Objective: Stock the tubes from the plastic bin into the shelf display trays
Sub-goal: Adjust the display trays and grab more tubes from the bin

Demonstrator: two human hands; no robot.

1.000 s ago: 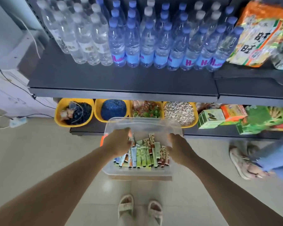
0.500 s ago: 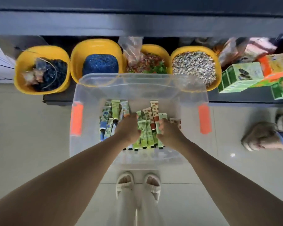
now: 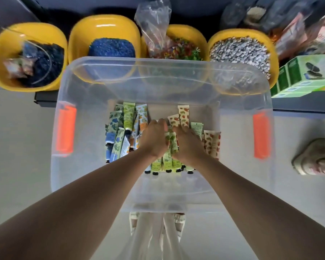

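Observation:
A clear plastic bin [image 3: 158, 201] with orange handles sits on the floor below me. Several small printed tubes lie on its bottom: blue and orange ones [image 3: 118, 132] at the left, green ones [image 3: 167, 162] in the middle, red-spotted ones [image 3: 212, 141] at the right. My left hand [image 3: 154, 139] and my right hand [image 3: 188, 145] are side by side inside the bin, pressed around the bunch of green tubes. The fingers are hidden under the hands, so how firm the hold is does not show.
Several yellow trays [image 3: 103, 29] line the low dark shelf behind the bin, filled with dark, blue, mixed and grey pieces. Green boxes [image 3: 304, 76] and packets stand at the right. Another person's shoe [image 3: 315, 156] is on the floor at right. My sandalled feet [image 3: 156, 220] are below the bin.
My head has dropped closer to the bin. Both hands went from the bin's rim down onto the green tubes and closed in toward each other.

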